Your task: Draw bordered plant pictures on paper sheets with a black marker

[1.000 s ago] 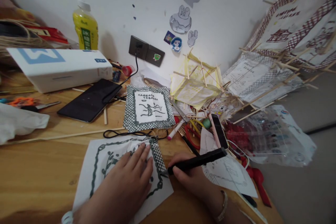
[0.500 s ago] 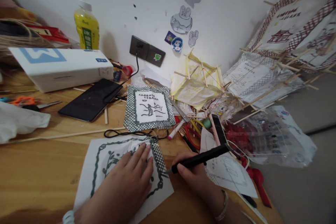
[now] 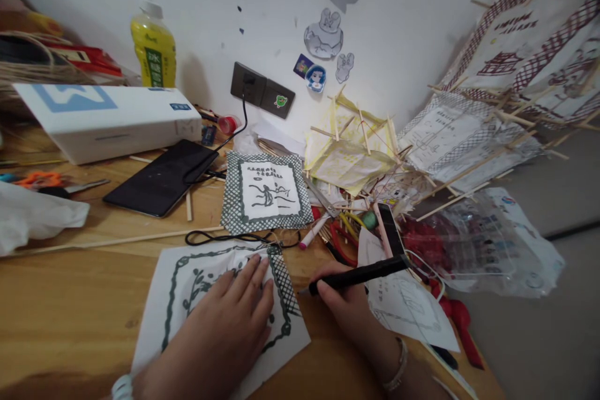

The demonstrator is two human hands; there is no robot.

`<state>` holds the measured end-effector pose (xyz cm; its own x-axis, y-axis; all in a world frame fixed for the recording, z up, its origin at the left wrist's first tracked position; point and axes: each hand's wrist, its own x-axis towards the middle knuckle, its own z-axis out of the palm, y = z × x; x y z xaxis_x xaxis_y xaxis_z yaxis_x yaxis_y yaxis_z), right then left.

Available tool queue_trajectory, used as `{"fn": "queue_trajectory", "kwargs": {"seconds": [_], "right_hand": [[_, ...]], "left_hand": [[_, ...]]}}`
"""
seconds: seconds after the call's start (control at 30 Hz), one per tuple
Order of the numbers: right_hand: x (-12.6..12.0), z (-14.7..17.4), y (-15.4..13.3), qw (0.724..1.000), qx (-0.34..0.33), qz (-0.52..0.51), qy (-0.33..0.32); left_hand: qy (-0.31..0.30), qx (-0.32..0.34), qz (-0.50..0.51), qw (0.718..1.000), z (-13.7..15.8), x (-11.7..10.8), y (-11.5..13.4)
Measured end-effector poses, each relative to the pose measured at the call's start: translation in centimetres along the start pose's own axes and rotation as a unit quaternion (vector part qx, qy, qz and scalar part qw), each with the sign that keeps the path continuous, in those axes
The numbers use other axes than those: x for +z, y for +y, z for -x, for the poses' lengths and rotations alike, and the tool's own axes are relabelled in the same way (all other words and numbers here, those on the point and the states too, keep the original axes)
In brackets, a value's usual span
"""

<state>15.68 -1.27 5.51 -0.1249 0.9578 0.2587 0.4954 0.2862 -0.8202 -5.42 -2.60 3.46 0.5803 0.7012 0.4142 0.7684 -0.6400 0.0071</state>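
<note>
My left hand [image 3: 229,312] lies flat, fingers extended, on a white sheet of paper [image 3: 150,319] with a dark green drawn border. Crosshatching fills part of the strip outside that border on the right side. Between the fingers of my right hand [image 3: 342,303] is a black marker pen [image 3: 360,276], its tip just right of the paper's edge and apart from the hatching. My left palm hides part of the plant drawing. Beyond the sheet lies a finished-looking square drawing [image 3: 268,192] with a hatched green border and writing.
A black tablet [image 3: 162,178], white box [image 3: 117,122] and orange-handled scissors [image 3: 44,180] sit at left. Pens, pliers and a pink phone [image 3: 389,230] crowd the right. Stick-framed paper lanterns [image 3: 351,159] stand behind. A black cord [image 3: 225,238] lies above the sheet.
My right hand has lifted the pen tip off the hatching and shifted it slightly up and right. A little more hatching shows on the right strip. My left hand stays put.
</note>
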Motion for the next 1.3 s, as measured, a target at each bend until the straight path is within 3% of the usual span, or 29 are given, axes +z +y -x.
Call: {"fn": "queue_trajectory", "kwargs": {"seconds": [0.17, 0.43, 0.77, 0.93, 1.1, 1.2, 1.3], "right_hand": [[-0.2, 0.2, -0.1, 0.998, 0.008, -0.055, -0.017], [-0.3, 0.2, -0.4, 0.996, -0.008, -0.032, -0.087], [-0.2, -0.5, 1.0, 0.997, 0.01, -0.044, 0.065], [0.3, -0.7, 0.3, 0.997, -0.03, 0.073, 0.0], [1.3, -0.5, 0.6, 0.995, -0.056, 0.069, -0.037], [1.6, -0.3, 1.0, 0.998, -0.05, 0.042, -0.022], [1.5, -0.2, 1.0, 0.998, -0.057, 0.015, -0.011]], "left_hand": [[0.019, 0.0, 0.0, 1.0, 0.0, 0.0, 0.0], [-0.005, -0.001, 0.0, 1.0, 0.1, 0.1, 0.0], [0.007, 0.007, 0.014, 1.0, 0.2, 0.2, 0.3], [-0.016, 0.072, 0.014, 0.997, 1.0, -0.3, 0.7], [-0.064, 0.125, 0.019, 0.99, 1.1, -1.2, 0.5], [-0.014, 0.129, 0.041, 0.991, 0.7, -1.4, -0.1], [0.078, 0.07, 0.09, 0.99, 0.0, -1.1, -1.3]]}}
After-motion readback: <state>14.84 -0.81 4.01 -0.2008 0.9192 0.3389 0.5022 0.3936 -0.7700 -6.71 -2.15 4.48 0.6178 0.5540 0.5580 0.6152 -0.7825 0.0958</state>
